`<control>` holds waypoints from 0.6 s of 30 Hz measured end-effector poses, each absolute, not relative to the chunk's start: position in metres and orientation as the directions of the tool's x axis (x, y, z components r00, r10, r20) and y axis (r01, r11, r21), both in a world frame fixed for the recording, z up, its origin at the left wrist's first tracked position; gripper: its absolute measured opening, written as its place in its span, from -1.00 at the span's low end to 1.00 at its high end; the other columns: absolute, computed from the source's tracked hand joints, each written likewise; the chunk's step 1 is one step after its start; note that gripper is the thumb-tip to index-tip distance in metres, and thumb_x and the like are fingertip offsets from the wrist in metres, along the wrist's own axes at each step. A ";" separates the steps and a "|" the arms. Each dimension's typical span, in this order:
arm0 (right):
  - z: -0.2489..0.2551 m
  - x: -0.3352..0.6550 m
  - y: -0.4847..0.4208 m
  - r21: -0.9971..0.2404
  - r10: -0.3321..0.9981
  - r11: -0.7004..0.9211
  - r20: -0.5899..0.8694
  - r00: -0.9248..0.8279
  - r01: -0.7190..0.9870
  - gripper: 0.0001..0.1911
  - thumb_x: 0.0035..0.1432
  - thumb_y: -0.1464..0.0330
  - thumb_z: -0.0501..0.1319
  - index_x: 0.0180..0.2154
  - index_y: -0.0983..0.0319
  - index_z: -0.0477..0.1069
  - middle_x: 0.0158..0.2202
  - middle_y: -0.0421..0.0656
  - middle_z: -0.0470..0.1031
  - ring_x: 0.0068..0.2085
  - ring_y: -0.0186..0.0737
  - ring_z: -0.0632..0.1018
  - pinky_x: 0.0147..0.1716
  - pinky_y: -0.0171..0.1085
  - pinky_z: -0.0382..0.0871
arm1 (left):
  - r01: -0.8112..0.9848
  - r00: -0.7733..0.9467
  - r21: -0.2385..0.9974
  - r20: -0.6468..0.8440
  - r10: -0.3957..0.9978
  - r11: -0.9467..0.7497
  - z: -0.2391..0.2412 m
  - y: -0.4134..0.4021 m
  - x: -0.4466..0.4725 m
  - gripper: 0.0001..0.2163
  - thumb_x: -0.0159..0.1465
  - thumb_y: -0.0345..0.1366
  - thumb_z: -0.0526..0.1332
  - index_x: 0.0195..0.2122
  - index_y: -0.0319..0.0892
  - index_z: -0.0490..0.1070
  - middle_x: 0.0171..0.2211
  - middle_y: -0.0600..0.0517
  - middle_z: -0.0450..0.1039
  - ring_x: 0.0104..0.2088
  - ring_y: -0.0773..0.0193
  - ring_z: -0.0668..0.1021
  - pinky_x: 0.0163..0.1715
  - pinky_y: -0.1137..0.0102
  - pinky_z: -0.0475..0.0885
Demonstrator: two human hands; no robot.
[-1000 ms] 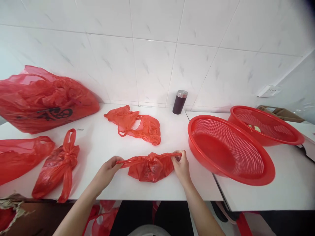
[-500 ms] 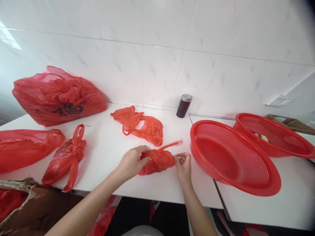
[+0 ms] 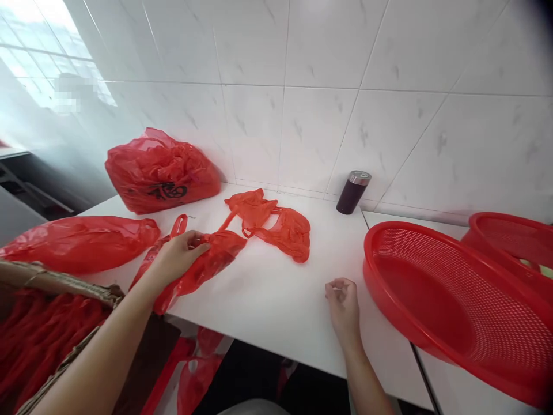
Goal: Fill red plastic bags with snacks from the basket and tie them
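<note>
My left hand [image 3: 184,256] is closed on a red plastic bag [image 3: 220,253], gripping it by its left end over the left part of the table. Something darker shows dimly through the film. Partly behind that hand lies a knotted red bag, its handle loop [image 3: 179,225] sticking up. My right hand [image 3: 344,300] is apart from the bag, above the table left of the near red basket [image 3: 425,300]. Its fingers are curled inward and nothing shows in them. Flat, crumpled red bags [image 3: 276,225] lie on the table beyond my hands.
A large stuffed red bag [image 3: 164,173] stands against the wall, a long filled one [image 3: 86,242] before it. A cardboard box [image 3: 64,282] of red bags is at lower left. A dark tumbler [image 3: 353,193] stands at the back; another red basket [image 3: 510,236] is at far right.
My left hand has carried the red bag leftward, up to the knotted bag. My right hand has let go of it and stays near the basket. The view has turned left.
</note>
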State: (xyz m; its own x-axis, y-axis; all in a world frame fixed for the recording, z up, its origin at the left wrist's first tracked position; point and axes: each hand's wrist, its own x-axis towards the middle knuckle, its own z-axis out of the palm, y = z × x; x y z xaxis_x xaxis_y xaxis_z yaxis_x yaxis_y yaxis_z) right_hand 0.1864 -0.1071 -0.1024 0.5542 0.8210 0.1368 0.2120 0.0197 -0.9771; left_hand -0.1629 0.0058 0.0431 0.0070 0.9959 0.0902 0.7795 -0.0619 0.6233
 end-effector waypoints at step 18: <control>-0.088 0.169 -0.122 -0.923 0.850 0.029 0.224 0.476 0.384 -0.78 0.19 0.17 0.12 -0.35 0.19 0.30 -0.41 -0.20 0.39 -0.37 -0.25 0.43 -0.34 -0.31 0.34 | 0.817 0.472 0.203 0.301 0.829 -0.539 -0.037 0.060 -0.025 -0.52 0.23 -0.23 0.20 0.19 -0.11 0.28 0.25 -0.18 0.21 0.22 -0.13 0.26 0.13 0.01 0.21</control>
State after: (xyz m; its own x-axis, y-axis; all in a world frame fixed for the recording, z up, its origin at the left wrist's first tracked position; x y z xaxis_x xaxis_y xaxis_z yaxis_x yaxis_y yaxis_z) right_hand 0.1693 -0.1219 -0.0883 0.4764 0.8501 0.2245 0.3836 0.0288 -0.9230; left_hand -0.0250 0.0602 -0.0370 0.4719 0.8288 0.3006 0.8174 -0.5391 0.2031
